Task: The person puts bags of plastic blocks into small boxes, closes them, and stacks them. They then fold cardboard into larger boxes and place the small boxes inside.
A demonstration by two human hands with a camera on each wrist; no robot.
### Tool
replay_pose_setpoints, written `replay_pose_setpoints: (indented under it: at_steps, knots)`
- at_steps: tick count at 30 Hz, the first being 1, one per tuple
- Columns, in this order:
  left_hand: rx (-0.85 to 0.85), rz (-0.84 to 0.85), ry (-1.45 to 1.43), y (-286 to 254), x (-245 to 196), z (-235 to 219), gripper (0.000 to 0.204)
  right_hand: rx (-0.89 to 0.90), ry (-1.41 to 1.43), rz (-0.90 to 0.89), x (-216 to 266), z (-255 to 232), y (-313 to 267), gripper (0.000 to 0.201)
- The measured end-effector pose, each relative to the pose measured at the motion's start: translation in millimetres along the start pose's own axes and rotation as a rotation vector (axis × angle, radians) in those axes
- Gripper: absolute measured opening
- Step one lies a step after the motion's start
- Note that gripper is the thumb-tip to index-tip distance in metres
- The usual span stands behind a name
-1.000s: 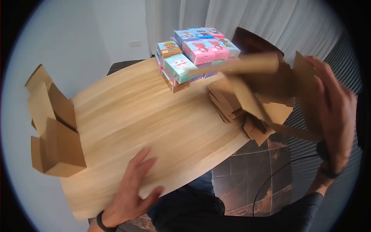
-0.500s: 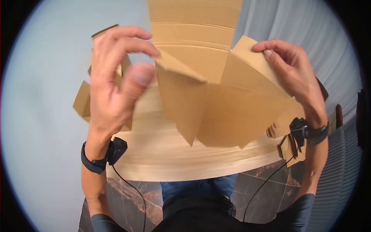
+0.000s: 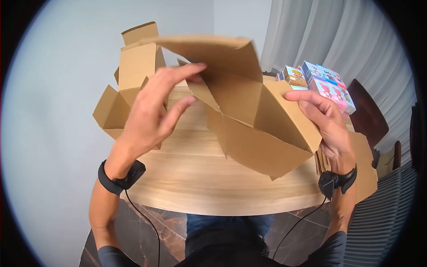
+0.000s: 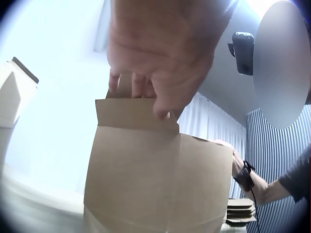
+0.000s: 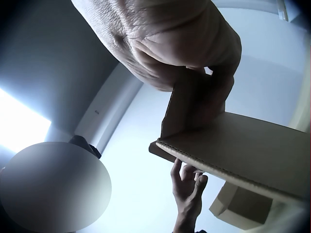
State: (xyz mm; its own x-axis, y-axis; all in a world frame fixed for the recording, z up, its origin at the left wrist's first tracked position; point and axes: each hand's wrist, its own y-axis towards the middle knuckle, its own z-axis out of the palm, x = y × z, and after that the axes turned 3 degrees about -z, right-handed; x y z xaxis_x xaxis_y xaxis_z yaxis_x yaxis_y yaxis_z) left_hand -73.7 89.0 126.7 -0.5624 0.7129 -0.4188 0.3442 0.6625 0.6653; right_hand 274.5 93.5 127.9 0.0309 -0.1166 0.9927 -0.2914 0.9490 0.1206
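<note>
An unfolded brown cardboard box (image 3: 267, 147) is held up over the table, its top facing me and its flaps spread. My right hand (image 3: 327, 118) pinches the box's right side flap between thumb and fingers, seen close up in the right wrist view. At the opposite side my left hand (image 3: 155, 104) has its fingers extended over the left flap (image 3: 205, 94), thumb spread apart from them. In the left wrist view, the fingertips pass behind the top edge of that flap (image 4: 138, 114). A large back flap (image 3: 213, 46) stands up, bending forward.
Opened cardboard boxes (image 3: 138, 66) stand at the table's left end. Small colourful printed boxes (image 3: 327, 84) are stacked at the far right. Flattened cardboard (image 3: 362, 169) lies by the right forearm. A dark chair (image 3: 367, 109) stands behind the wooden table (image 3: 187, 178).
The right hand has brought the cardboard box from the right to the front. The left hand has risen from the table to the box's left flap. The box now tilts with its opening showing.
</note>
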Motion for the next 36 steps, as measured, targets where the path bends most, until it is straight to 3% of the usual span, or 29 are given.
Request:
replay_pose_setpoints:
  at_steps: [1,2,5,6,8,10,11,12,14,15,16,18,19,20,21,22,25,26,28,32,36]
  knots:
    - [-0.043,0.122,0.102,5,4,-4,0.041,0.027,0.136,0.005,-5,-4,-2,0.029]
    - [-0.048,0.122,0.100,10,3,-7,0.041,0.055,0.274,0.015,-7,-6,-4,0.030]
    - [0.206,0.382,0.228,26,-8,-17,0.020,0.019,0.322,0.106,-11,-3,3,0.033]
    - [0.212,0.376,0.222,33,-12,-14,0.020,-0.005,0.353,0.162,-15,-5,11,0.034]
    - [0.623,0.029,0.022,48,-17,-9,0.019,0.035,0.521,0.183,-30,-13,27,0.037]
    - [0.697,0.034,0.036,57,0,-8,0.017,0.030,0.833,0.119,-32,-12,39,0.044]
    - [0.549,-0.036,-0.032,61,12,-5,0.016,0.209,0.950,0.008,-34,-19,42,0.057]
    - [0.400,-0.098,-0.098,65,23,-3,0.016,0.201,0.952,-0.013,-33,-24,37,0.057]
    - [0.180,-0.307,-0.251,60,44,-5,0.023,0.075,0.830,-0.223,-30,-26,21,0.068]
    - [0.069,-0.413,-0.380,53,56,-5,0.025,0.225,1.172,-0.254,-45,-43,12,0.076]
    - [0.013,-0.537,-0.539,44,71,-4,0.026,0.239,1.170,-0.284,-47,-40,1,0.076]
    - [-0.113,-0.694,-0.897,24,70,5,0.025,-0.051,0.300,-0.420,-51,-32,-18,0.096]
    - [-0.123,-0.706,-1.091,5,70,10,0.025,-0.043,0.300,-0.441,-50,-18,-27,0.096]
    - [-0.160,-0.622,-1.310,-14,93,24,0.033,-0.086,0.144,-0.452,-44,-4,-33,0.110]
    - [-0.201,-0.718,-1.435,-31,100,35,0.036,-0.135,-0.007,-0.457,-38,7,-36,0.124]
    - [-0.305,-0.794,-1.476,-45,95,49,0.037,-0.141,0.004,-0.468,-35,12,-35,0.124]
    - [-0.468,-0.958,-1.611,-76,26,76,0.034,-0.214,-0.118,-0.688,-19,21,-32,0.146]
    - [-0.441,-0.984,-1.636,-90,18,77,0.035,-0.107,-0.386,-0.833,-9,24,-34,0.149]
    - [-0.366,-1.020,-1.643,-114,7,78,0.035,0.026,-0.647,-0.965,9,29,-32,0.153]
    - [-0.236,-1.024,-1.611,-136,3,74,0.036,0.114,-0.704,-1.067,27,42,3,0.145]
    - [-0.091,-1.005,-1.575,-133,7,78,0.037,0.223,-0.487,-1.004,44,75,20,0.119]
